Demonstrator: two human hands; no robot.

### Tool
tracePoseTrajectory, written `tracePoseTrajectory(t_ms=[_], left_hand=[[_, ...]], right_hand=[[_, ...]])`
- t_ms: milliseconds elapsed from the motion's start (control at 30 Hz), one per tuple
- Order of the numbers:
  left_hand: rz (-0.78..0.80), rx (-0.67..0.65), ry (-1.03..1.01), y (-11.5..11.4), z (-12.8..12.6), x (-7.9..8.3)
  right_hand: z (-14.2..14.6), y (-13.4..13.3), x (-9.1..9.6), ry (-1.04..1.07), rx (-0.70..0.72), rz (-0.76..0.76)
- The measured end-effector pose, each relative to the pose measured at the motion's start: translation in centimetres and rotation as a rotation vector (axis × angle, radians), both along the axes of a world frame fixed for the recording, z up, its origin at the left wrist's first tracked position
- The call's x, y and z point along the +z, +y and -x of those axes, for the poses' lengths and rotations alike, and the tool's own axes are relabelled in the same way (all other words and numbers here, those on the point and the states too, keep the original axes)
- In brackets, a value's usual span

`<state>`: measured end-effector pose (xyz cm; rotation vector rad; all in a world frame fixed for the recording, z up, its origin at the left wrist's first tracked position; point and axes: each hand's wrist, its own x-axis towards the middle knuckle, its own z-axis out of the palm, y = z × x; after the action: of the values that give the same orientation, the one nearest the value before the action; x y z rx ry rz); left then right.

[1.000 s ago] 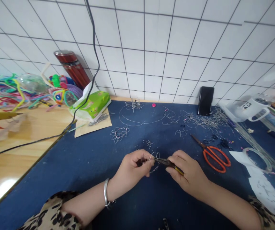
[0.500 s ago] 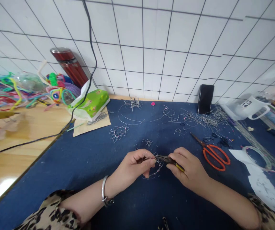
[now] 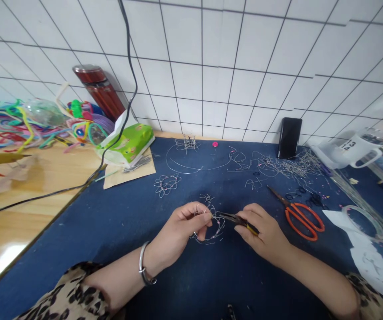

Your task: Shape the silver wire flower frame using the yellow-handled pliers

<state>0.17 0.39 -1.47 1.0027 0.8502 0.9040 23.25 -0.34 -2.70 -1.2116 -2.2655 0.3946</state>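
Note:
My left hand pinches a small wire flower shape with pink beads, held just above the blue mat. My right hand grips small pliers with yellow-and-black handles. The pliers' tip touches the wire piece at its right side. A silver bangle sits on my left wrist. Both sleeves have a leopard print.
Orange-handled scissors lie right of my hands. A finished wire flower, a wire loop and a heap of cut wires lie farther back. A black phone leans on the tiled wall. A tissue pack, a red flask, pipe cleaners and a black cable are at the left.
The wire piece has been turned in my left fingers and now shows as a fuller ring. Both hands shifted slightly away from me; the pliers stay on the wire.

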Motion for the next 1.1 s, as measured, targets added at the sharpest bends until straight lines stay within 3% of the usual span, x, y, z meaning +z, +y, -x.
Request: tracePoseTrajectory(t_ms=[300, 500, 667, 933, 1100], left_hand=[[0.011, -0.022, -0.079, -0.2, 0.0, 0.1], [-0.006, 0.003, -0.014, -0.3, -0.1, 0.1], [0.000, -0.006, 0.011, -0.3, -0.2, 0.1], [-0.012, 0.016, -0.010, -0.2, 0.0, -0.1], [-0.010, -0.011, -0.014, -0.3, -0.1, -0.1]], right_hand=[[0.0, 0.6, -0.3, -0.267, -0.044, 0.000], [-0.1, 0.1, 0.2, -0.029, -0.035, -0.002], [0.0, -0.5, 0.7, 0.007, 0.023, -0.020], [-0.6, 0.8, 0.0, -0.257, -0.076, -0.036], [-0.4, 0.9, 0.7, -0.351, -0.083, -0.028]])
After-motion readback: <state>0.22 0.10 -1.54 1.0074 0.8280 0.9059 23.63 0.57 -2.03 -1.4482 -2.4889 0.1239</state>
